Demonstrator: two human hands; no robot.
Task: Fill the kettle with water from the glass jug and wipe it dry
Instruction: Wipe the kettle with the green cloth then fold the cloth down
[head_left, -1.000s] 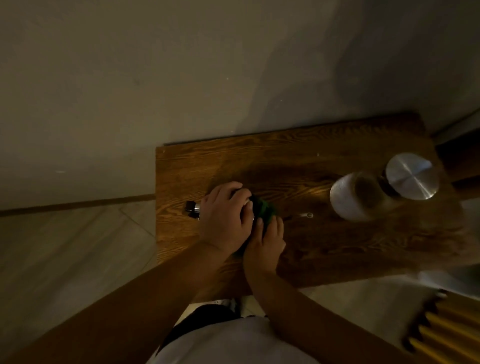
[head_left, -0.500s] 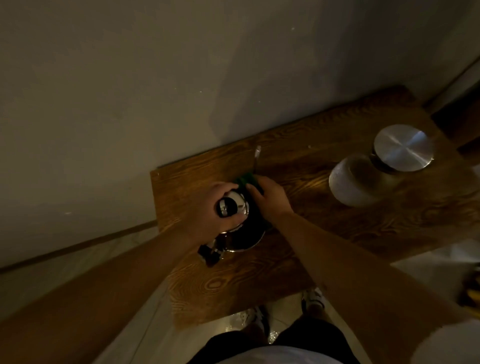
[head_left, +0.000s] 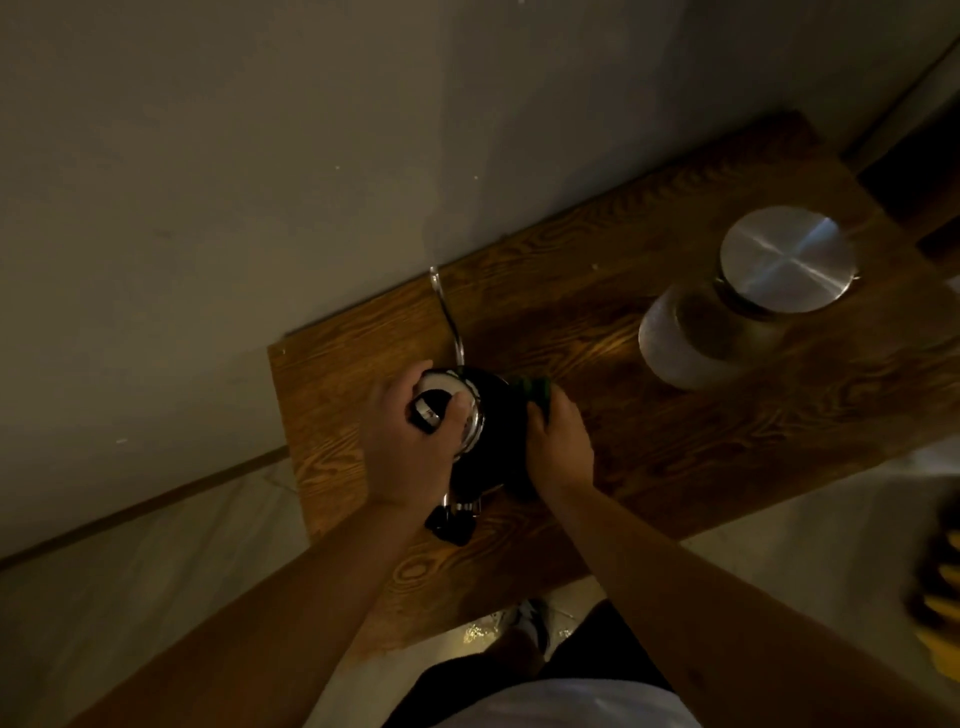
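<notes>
A dark kettle (head_left: 488, 441) with a shiny lid and a thin curved spout (head_left: 448, 317) stands on the wooden table (head_left: 649, 431). My left hand (head_left: 410, 441) grips the lid from above. My right hand (head_left: 558, 441) presses a green cloth (head_left: 535, 389) against the kettle's right side. The kettle's black handle (head_left: 449, 525) sticks out toward me below my left wrist. The glass jug (head_left: 701, 332), with a round metal lid (head_left: 787, 257), stands at the table's right end, apart from both hands.
The table stands against a pale wall (head_left: 260, 182). Pale floor (head_left: 156, 571) lies to the left and in front. My foot (head_left: 524, 629) shows under the table's front edge. Something yellow (head_left: 940, 597) sits at the far right edge.
The kettle has been turned so its spout points at the wall and its handle toward me. My right hand with the cloth moved from the far side to the kettle's right side.
</notes>
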